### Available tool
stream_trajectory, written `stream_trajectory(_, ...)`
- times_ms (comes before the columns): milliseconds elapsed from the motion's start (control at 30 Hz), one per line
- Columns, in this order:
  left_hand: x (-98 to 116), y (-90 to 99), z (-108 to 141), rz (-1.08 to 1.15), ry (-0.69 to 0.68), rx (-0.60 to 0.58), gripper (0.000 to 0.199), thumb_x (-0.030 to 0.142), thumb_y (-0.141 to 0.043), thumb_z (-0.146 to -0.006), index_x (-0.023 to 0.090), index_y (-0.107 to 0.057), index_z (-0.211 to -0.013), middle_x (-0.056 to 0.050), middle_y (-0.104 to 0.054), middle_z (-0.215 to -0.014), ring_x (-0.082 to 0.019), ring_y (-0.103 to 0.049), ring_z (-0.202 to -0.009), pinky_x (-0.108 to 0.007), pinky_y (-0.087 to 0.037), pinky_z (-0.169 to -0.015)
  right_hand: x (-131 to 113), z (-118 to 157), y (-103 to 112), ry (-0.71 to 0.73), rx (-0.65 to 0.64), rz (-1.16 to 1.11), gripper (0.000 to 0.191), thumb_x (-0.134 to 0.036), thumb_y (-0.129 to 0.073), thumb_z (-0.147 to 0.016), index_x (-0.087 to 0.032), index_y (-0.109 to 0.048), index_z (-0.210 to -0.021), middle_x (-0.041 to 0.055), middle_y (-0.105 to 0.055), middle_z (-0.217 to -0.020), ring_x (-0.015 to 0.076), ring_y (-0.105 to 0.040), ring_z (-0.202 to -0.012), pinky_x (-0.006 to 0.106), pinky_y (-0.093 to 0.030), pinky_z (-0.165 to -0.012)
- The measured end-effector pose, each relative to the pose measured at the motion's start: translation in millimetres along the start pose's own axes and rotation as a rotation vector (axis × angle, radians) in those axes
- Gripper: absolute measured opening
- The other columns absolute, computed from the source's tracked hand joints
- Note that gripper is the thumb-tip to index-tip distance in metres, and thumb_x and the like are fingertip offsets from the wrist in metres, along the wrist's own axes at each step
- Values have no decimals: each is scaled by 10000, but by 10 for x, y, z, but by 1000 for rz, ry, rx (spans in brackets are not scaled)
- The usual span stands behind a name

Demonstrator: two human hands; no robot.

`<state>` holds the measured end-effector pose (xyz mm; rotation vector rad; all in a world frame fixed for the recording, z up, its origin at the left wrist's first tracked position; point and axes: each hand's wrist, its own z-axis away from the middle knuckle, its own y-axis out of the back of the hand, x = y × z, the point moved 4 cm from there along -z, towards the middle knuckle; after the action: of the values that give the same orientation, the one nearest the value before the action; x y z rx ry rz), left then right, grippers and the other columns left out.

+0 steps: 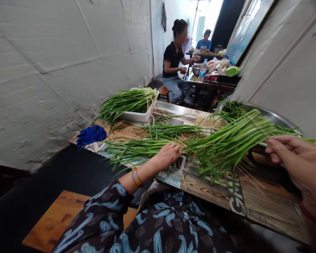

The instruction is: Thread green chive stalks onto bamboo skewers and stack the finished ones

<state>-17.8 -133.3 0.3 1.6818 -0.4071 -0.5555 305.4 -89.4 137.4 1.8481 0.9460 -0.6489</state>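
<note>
My left hand point(171, 154) rests on the table with its fingers curled over the root ends of a bunch of chives point(139, 147), whose leaves spread to the left. My right hand point(292, 153) is at the right, thumb and fingers pinched together; what they hold, if anything, I cannot make out. Right beside its fingertips are the pale cut ends of a larger bunch of chives point(234, 140), sloping down to the left with leaf tips on the table. A thinner row of chives point(173, 130) lies behind my left hand.
A white plastic basket point(139, 116) heaped with chives stands at the back left, near blue gloves point(91, 135). At the right is a steel basin point(268, 113) containing chives. Loose dry stalks point(252, 179) litter the wood-patterned table point(208, 188). Two people sit at tables beyond.
</note>
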Motion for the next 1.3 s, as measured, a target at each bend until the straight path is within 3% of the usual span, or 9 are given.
stream_trajectory(267, 28, -32, 18, 72, -116, 20, 221, 216, -449, -954, 150, -659, -928, -105, -637, -908, -214, -574, -851, -330, -423, -728, 131, -14, -237, -463, -264, -493, 230, -351, -833, -662, -202, -657, -659, 20, -503, -593, 68, -377, -405, 242, -182, -330)
stream_trajectory(333, -121, 104, 40, 120, 34, 160, 229, 170, -449, -940, 147, -665, -1015, -99, -663, -852, -205, -603, -796, -320, -451, -708, 76, 9, -231, -498, -256, -575, 201, -304, -813, -684, -198, -644, -656, 8, -480, -592, 63, -358, -413, 236, -175, -335)
stream_trajectory(433, -383, 475, 138, 206, 283, 553, 255, 171, -454, -944, 157, -672, -1077, -107, -718, -890, -193, -665, -822, -305, -504, -758, -82, 52, -231, -497, -226, -689, 141, -260, -775, -718, -189, -654, -736, -5, -479, -631, 60, -376, -450, 209, -215, -349)
stream_trajectory(500, -461, 731, 203, 224, 335, 804, 207, 177, -513, -927, 179, -690, -1034, -102, -744, -962, -186, -694, -900, -292, -523, -836, -210, 91, -289, -469, -220, -760, 169, -273, -761, -734, -195, -664, -849, -14, -505, -666, 65, -410, -482, 187, -273, -367)
stream_trajectory(600, -380, 1017, 221, 159, 293, 1044, 225, 115, -584, -875, 181, -687, -1064, -87, -758, -975, -178, -712, -921, -278, -546, -857, -366, 173, -514, -449, -271, -817, 268, -292, -778, -704, -204, -642, -918, -29, -554, -687, 74, -484, -521, 172, -363, -411)
stream_trajectory(733, -100, 1156, 103, 65, 171, 1190, 273, 36, -596, -843, 152, -670, -1079, -82, -764, -958, -160, -726, -915, -250, -575, -846, -476, 318, -912, -468, -315, -896, 314, -345, -801, -683, -187, -644, -906, -24, -606, -702, 83, -560, -565, 170, -424, -454)
stream_trajectory(867, 68, 1073, -87, 74, 110, 1187, 277, 46, -562, -872, 128, -632, -1127, -98, -762, -939, -175, -733, -887, -270, -608, -819, -555, 471, -1241, -489, -364, -951, 338, -370, -826, -666, -189, -652, -893, -14, -643, -736, 95, -597, -612, 170, -439, -475)
stream_trajectory(1000, 230, 937, -240, 93, 46, 1058, 323, 84, -507, -902, 115, -587, -1214, -144, -752, -959, -229, -737, -867, -324, -638, -774, -586, 548, -1441, -466, -417, -977, 332, -378, -828, -675, -189, -668, -896, 2, -657, -787, 107, -604, -676, 181, -467, -521)
stream_trajectory(1300, 456, 643, -347, 244, -50, 792, 545, 55, -394, -897, 71, -411, -1441, -232, -636, -1233, -295, -651, -1136, -402, -588, -956, -379, 587, -1367, -615, -493, -989, 383, -407, -812, -699, -180, -670, -973, -5, -609, -796, 82, -569, -620, 159, -443, -449)
